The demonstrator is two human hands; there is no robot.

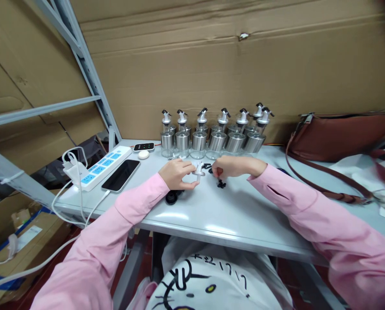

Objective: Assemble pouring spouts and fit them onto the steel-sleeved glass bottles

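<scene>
My left hand [179,174] is closed in a pinch on a whitish pourer spout [199,169], held just above the table. It resembles the spouts on the bottles behind, but no black flap shows on it. To its right, my right hand [226,167] points down with its fingers together at several small black plastic pieces [221,184]; what sits between the fingertips is hidden. Another black piece [206,165] lies between the two hands. Black round stoppers [171,197] rest under my left wrist, partly covered. Whitish spouts behind my left hand are mostly hidden.
Glass bottles with steel sleeves [199,141] and black-tipped spouts stand in rows at the back. On the left lie a power strip [97,170], a phone [121,175], a small black device [143,147] and a white disc [143,154]. A brown handbag [340,135] sits right.
</scene>
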